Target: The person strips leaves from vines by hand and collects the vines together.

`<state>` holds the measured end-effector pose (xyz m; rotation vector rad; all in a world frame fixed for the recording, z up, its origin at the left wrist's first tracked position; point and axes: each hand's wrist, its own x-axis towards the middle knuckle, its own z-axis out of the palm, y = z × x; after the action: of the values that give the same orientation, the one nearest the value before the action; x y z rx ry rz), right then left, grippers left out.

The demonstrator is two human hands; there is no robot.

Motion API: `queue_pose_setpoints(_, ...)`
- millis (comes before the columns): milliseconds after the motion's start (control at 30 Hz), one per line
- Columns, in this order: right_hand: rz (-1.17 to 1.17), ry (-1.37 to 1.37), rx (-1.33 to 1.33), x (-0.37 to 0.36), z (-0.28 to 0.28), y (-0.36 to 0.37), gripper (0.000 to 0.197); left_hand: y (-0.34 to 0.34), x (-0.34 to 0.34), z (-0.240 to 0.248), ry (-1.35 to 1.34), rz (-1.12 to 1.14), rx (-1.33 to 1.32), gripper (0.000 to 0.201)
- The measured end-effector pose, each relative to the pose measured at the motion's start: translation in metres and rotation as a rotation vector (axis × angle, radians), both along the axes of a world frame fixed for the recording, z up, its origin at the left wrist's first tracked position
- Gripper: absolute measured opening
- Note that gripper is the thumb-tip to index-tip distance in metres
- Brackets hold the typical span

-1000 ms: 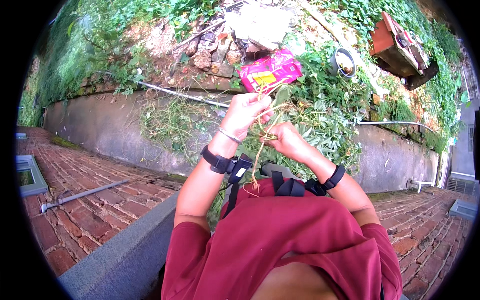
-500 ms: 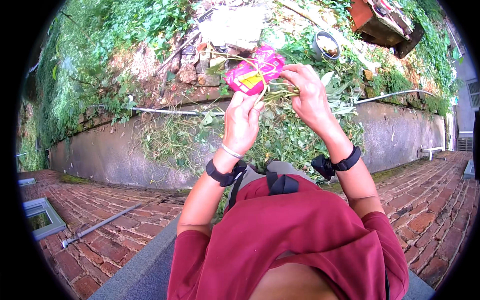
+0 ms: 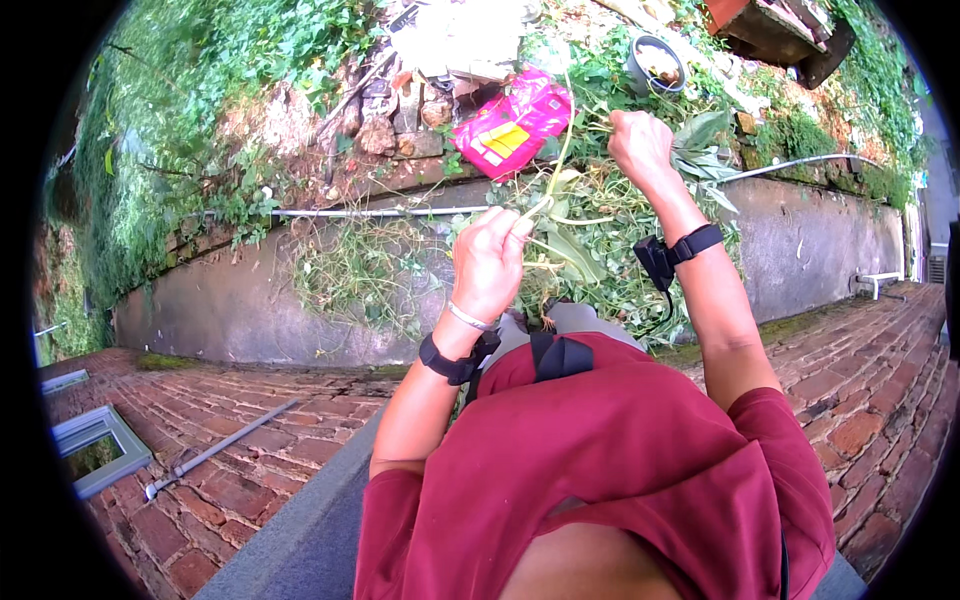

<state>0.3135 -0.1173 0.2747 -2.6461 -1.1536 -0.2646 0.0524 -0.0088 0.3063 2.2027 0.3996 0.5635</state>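
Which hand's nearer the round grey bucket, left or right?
Right. The right hand is just below the bucket in the picture; the left hand, gripping a pale stem, is farther down and to the left.

"What is the grey concrete strip (image 3: pixel 215 310) carrying?"
"Tangled green vines (image 3: pixel 355 265) are lying across its middle."
"And the soil bank (image 3: pixel 262 135) beyond it?"
"A pink bag (image 3: pixel 520 112) is resting there, and stones (image 3: pixel 377 138) are sitting near its left side."
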Motion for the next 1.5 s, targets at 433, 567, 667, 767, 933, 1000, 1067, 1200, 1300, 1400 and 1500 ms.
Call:
queue_pose_setpoints(433, 0.271, 1.222, 0.364, -0.076, 0.037, -0.004, 0.012, 0.004, 0.033, -0.020, 0.061, 0.000, -0.355, 0.029)
queue_pose_setpoints(567, 0.472, 0.149, 0.179, -0.057, 0.022, -0.018, 0.014, 0.009, 0.033, -0.020, 0.198, -0.032, -0.560, 0.027)
queue_pose_setpoints(667, 0.052, 0.044, 0.160, 0.004, 0.021, -0.033, 0.017, 0.011, 0.030, -0.023, 0.209, -0.005, -0.673, 0.024)
queue_pose_setpoints(767, 0.183, 0.268, 0.315, -0.009, 0.037, -0.035, 0.022, 0.012, 0.033, -0.018, 0.281, -0.039, -0.826, 0.021)
queue_pose_setpoints(933, 0.382, 1.065, 0.319, -0.078, 0.037, -0.013, 0.012, -0.002, 0.054, -0.002, 0.073, -0.078, -0.877, 0.021)
queue_pose_setpoints(1000, 0.345, 1.081, 0.377, -0.078, 0.037, -0.014, 0.017, 0.004, 0.055, 0.000, 0.060, -0.094, -0.832, 0.021)
queue_pose_setpoints(1067, 0.297, 1.117, 0.448, -0.074, 0.040, -0.016, 0.020, 0.010, 0.052, -0.013, 0.035, -0.154, -0.763, 0.025)
queue_pose_setpoints(1200, 0.188, 1.237, 0.591, -0.051, 0.046, -0.023, 0.023, 0.005, 0.044, -0.030, 0.068, -0.331, -0.664, 0.044)
queue_pose_setpoints(1300, 0.131, 1.265, 0.536, -0.050, 0.047, -0.031, 0.022, -0.001, 0.043, -0.044, 0.038, -0.282, -0.652, 0.031)
queue_pose_setpoints(1400, 0.246, 1.070, 0.418, -0.050, 0.050, -0.040, 0.024, -0.001, 0.045, -0.044, -0.122, -0.163, -0.835, 0.026)
queue_pose_setpoints(1500, 0.362, 1.029, 0.328, -0.045, 0.052, -0.048, 0.024, 0.001, 0.046, -0.032, -0.167, -0.141, -1.011, 0.035)
